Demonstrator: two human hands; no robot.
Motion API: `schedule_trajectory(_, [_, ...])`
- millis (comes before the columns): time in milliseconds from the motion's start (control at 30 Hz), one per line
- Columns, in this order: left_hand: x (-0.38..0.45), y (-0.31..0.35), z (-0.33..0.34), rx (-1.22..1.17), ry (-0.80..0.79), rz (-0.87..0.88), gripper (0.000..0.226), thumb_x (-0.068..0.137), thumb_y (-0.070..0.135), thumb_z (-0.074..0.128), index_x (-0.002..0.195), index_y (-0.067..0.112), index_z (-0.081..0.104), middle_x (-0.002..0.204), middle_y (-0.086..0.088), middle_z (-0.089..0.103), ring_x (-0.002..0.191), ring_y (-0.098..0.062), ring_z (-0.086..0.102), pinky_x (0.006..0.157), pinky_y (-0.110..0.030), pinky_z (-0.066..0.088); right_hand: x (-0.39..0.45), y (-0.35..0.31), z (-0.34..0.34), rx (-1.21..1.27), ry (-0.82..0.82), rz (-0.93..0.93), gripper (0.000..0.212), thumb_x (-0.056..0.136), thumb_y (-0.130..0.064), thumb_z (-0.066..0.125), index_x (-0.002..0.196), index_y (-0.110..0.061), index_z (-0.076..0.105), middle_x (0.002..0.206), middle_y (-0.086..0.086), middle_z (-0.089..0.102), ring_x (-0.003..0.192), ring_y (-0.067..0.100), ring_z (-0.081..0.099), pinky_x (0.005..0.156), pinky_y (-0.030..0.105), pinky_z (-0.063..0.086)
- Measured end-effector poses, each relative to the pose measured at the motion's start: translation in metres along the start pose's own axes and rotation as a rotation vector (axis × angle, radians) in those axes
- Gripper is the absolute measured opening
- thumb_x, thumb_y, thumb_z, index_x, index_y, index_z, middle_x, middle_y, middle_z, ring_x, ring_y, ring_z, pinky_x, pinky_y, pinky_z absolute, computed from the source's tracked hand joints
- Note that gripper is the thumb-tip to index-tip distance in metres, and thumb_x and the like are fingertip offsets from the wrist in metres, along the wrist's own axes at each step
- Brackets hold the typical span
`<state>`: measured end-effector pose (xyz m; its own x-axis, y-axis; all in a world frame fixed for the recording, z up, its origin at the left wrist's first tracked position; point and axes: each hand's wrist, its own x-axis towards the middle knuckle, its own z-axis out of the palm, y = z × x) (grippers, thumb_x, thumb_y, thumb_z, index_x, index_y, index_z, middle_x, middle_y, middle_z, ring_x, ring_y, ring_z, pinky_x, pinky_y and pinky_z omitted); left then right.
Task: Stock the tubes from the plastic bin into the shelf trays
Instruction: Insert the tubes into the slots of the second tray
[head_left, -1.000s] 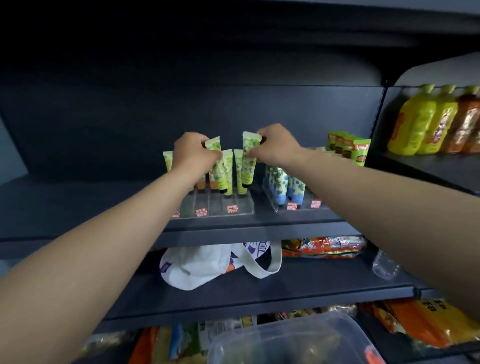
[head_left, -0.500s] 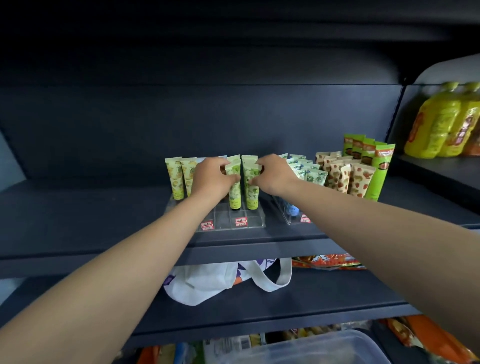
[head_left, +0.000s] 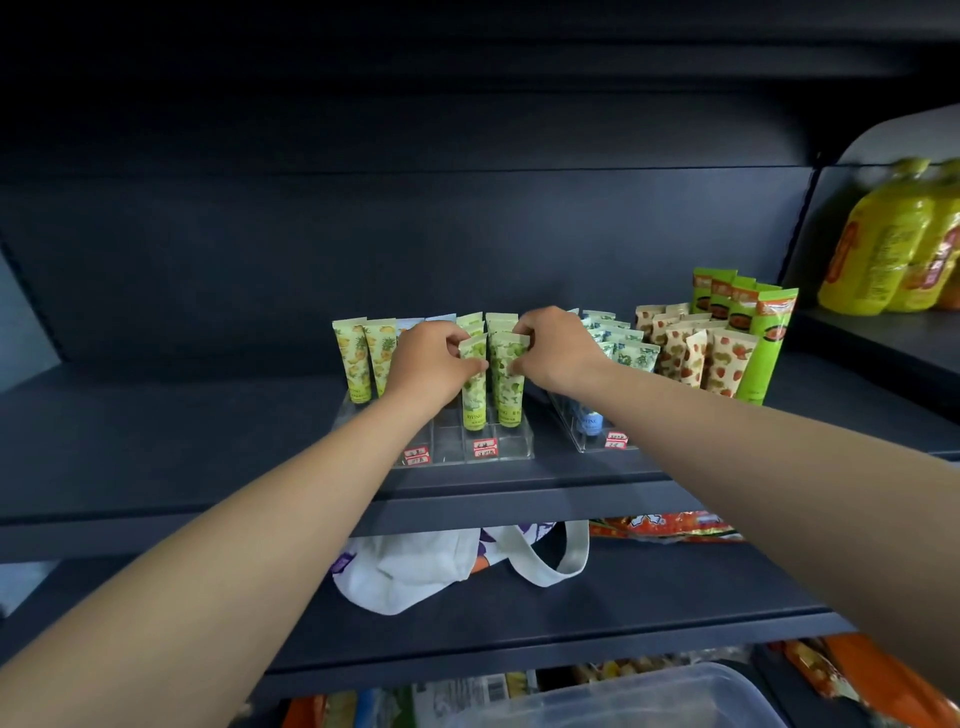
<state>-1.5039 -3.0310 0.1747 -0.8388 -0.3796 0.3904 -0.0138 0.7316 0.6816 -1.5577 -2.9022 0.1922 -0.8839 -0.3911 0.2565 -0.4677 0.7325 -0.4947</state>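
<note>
Seeing plastic bin (head_left: 649, 699) cut off at bottom edge, contents unclear; blue tubes (head_left: 589, 415) half hidden behind my right wrist. Left hand (head_left: 431, 364) pinches green tube (head_left: 475, 387), right hand (head_left: 558, 351) pinches neighbouring tube (head_left: 506, 384), both upright in clear tray (head_left: 452, 449).

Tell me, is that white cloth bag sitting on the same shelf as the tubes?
No, the white cloth bag lies on the shelf below, while the green tubes stand in a clear tray on the shelf above.
</note>
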Motion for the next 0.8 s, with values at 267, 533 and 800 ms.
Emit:
schedule_trajectory(267, [0.001, 0.004, -0.008, 0.024, -0.004, 0.052, 0.035, 0.076, 0.023, 0.077, 0.108, 0.013, 0.066, 0.096, 0.0, 0.062, 0.085, -0.012, 0.055, 0.073, -0.023, 0.04, -0.001, 0.001, -0.013, -0.046, 0.058, -0.067, 0.031, 0.08, -0.003, 0.066, 0.109, -0.011, 0.062, 0.111, 0.008, 0.062, 0.101, 0.023, 0.06, 0.083, 0.03, 0.052])
schedule_trajectory(533, [-0.004, 0.024, -0.034, 0.383, -0.068, 0.28, 0.067, 0.074, 0.034, 0.076, 0.132, 0.02, 0.047, 0.131, -0.003, 0.046, 0.123, -0.022, 0.04, 0.097, -0.035, 0.037, -0.022, 0.0, -0.048, -0.278, 0.178, -0.266, 0.055, 0.08, -0.022, 0.069, 0.129, -0.009, 0.05, 0.126, 0.009, 0.052, 0.121, 0.025, 0.044, 0.095, 0.032, 0.041])
schedule_trajectory(800, [-0.042, 0.037, -0.038, 0.661, -0.076, 0.392, 0.098, 0.07, 0.045, 0.076, 0.147, 0.022, 0.02, 0.148, -0.008, 0.025, 0.139, -0.025, 0.018, 0.111, -0.04, 0.021, -0.068, 0.013, -0.065, -0.436, 0.176, -0.296, 0.091, 0.069, -0.053, 0.073, 0.143, -0.02, 0.032, 0.142, 0.005, 0.036, 0.139, 0.026, 0.021, 0.108, 0.044, 0.028])
